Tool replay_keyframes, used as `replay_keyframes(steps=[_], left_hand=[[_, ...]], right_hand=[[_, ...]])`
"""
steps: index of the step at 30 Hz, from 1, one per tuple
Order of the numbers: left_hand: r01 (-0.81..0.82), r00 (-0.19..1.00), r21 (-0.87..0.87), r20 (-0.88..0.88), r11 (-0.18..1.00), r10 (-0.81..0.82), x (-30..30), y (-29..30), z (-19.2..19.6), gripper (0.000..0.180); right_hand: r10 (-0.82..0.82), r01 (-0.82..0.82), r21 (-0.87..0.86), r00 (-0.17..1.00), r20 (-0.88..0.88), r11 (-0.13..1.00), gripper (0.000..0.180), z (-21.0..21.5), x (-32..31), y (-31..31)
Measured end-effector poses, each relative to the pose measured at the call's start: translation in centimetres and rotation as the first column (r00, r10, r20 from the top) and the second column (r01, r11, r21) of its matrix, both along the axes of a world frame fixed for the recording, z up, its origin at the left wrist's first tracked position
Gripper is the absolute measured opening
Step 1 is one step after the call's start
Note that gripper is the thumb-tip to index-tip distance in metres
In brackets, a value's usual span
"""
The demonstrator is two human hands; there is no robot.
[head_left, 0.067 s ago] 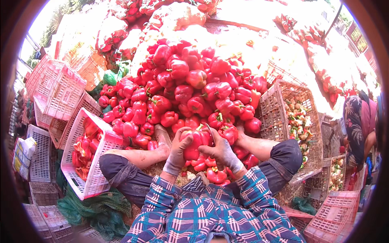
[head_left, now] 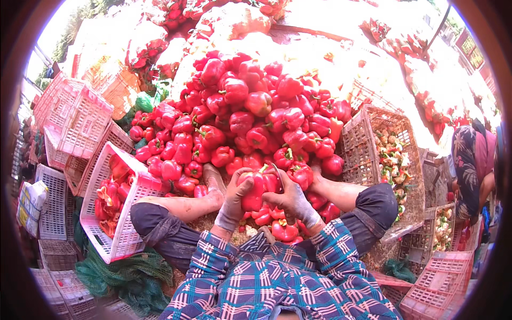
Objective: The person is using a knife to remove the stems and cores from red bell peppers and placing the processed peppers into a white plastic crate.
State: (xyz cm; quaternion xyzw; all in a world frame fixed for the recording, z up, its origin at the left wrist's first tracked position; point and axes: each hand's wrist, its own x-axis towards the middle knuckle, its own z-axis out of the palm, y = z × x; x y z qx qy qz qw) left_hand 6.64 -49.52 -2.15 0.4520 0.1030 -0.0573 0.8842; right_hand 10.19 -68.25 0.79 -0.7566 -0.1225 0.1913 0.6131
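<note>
Between my knees, my left hand (head_left: 233,200) in a grey-white glove is closed around the left side of a red bell pepper (head_left: 258,190), its green stem turned up. My right hand (head_left: 294,197), gloved too, grips a small knife (head_left: 277,173) whose thin curved blade stands at the pepper's right side near the stem. The knife's handle end shows below the palm, and the fingers hide the rest. The right thumb presses on the pepper's front. Straight ahead rises a large pile of red bell peppers (head_left: 240,122); several cut peppers lie just below my hands.
A tilted white-pink crate (head_left: 113,246) at left holds opened red peppers. To the right, a brown crate (head_left: 356,144) holds pale pepper cores. Stacked crates (head_left: 85,117) stand far left, green netting (head_left: 125,277) lies near left, and another person (head_left: 469,165) is at far right.
</note>
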Motion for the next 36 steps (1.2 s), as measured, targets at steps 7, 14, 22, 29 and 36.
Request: replay_keyframes(steps=[7, 14, 22, 29, 36], left_hand=[[0.077, 0.997, -0.601, 0.049, 0.796, -0.06, 0.4, 0.1, -1.8, 0.068], [0.045, 0.999, -0.744, 0.043, 0.667, -0.019, 0.3, 2.5, -6.7, 0.073], [-0.053, 0.996, -0.813, 0.001, 0.58, 0.093, -0.2, 5.2, -6.9, 0.085], [0.009, 0.98, -0.74, 0.14, 0.673, 0.141, 0.5, 4.4, -4.2, 0.073], [0.207, 0.974, -0.551, 0.195, 0.808, -0.116, -0.7, 2.9, -4.5, 0.071]], right_hand=[[0.029, 0.348, 0.668, 0.874, -0.484, 0.657, 0.051, -3.7, 0.0, -0.9], [-0.385, 0.379, 0.783, 0.902, -0.194, 0.494, 0.057, 13.2, 4.2, 5.5], [0.345, -0.401, 0.06, 0.847, 0.405, 0.914, 0.074, 16.8, 6.0, 20.2], [0.647, -0.16, -0.667, 0.482, 0.591, 0.728, 0.072, 9.8, 6.5, 9.3], [0.669, -0.207, -0.682, 0.523, 0.528, 0.701, 0.076, 5.7, 5.6, 6.6]])
